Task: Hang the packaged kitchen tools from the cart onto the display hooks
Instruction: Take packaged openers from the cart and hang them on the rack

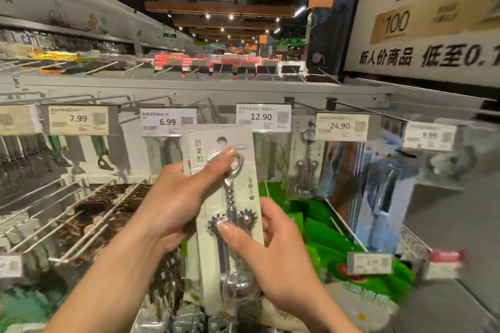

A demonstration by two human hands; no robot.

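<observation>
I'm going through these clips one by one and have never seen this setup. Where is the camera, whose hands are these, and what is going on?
There is no machine here. A person wears one wide-angle camera on the head, so you look forward and down at their own two hands, and straight lines bend near the edges. The place is a shop aisle with a wall of display hooks and price tags. The left hand grips the upper part of a packaged corkscrew, and the right hand pinches its lower middle, thumb on the front. The pack is held upright in front of the 12.90 price tag. A similar corkscrew pack hangs to the right, beside the 24.90 price tag. Green packs sit lower down.
</observation>
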